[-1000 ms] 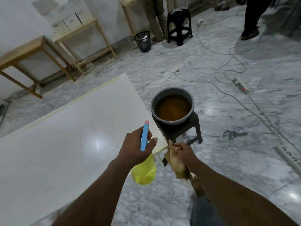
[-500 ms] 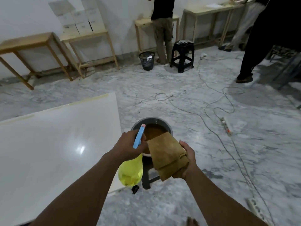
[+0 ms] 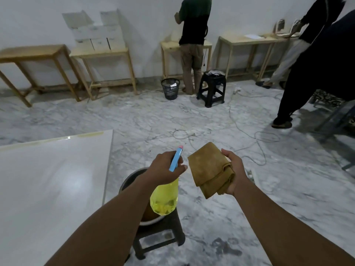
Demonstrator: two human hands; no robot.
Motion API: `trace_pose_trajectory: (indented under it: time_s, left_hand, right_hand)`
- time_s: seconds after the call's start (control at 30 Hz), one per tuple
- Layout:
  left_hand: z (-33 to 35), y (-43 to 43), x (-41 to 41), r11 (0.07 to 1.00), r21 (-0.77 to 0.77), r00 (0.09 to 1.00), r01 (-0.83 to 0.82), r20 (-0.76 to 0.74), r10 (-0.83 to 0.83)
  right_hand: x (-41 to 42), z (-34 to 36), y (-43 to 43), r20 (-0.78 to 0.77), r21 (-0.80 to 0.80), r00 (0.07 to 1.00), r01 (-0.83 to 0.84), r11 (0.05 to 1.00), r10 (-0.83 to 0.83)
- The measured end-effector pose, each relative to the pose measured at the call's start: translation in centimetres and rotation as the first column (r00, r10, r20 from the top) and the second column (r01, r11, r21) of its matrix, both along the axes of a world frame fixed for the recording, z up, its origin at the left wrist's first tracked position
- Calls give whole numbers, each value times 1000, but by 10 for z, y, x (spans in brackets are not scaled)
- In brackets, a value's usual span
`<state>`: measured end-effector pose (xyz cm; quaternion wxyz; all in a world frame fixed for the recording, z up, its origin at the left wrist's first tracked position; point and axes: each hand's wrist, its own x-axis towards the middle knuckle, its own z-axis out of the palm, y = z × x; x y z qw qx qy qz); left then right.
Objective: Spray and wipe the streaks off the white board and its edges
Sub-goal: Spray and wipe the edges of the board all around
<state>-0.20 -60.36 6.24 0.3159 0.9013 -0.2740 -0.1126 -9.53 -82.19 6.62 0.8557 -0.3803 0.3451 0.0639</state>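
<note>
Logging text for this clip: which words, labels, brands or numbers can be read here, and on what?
None can be read.
Stacked white boxes: dark label marks, too blurred.
Yellow spray bottle in the left hand: no label shows.
Paper on the far table: too small.

We had a single head-worn wide-angle view, looking forward and down from standing height. It faced the far wall (image 3: pixel 149 20) across the marble floor (image 3: pixel 288 189), with both forearms close at the bottom edge. No second view overlapped it.
</note>
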Motion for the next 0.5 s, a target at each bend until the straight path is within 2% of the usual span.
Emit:
trace_pose_trajectory:
  time_s: [0.13, 0.3, 0.5]
  left_hand:
    - [-17, -42, 48, 999, -29, 999, -28, -47, 27]
    - [-28, -85, 125, 986, -81, 988, -142, -80, 136]
    - [-26, -122, 210, 969, -49, 967, -243, -85, 239]
  right_hand:
    - [62, -5, -40, -15, -31, 997, -71, 997, 70]
    - [160, -6, -82, 6, -73, 988, -152, 986, 152]
    - [257, 4, -140, 16, -73, 968, -250, 965, 252]
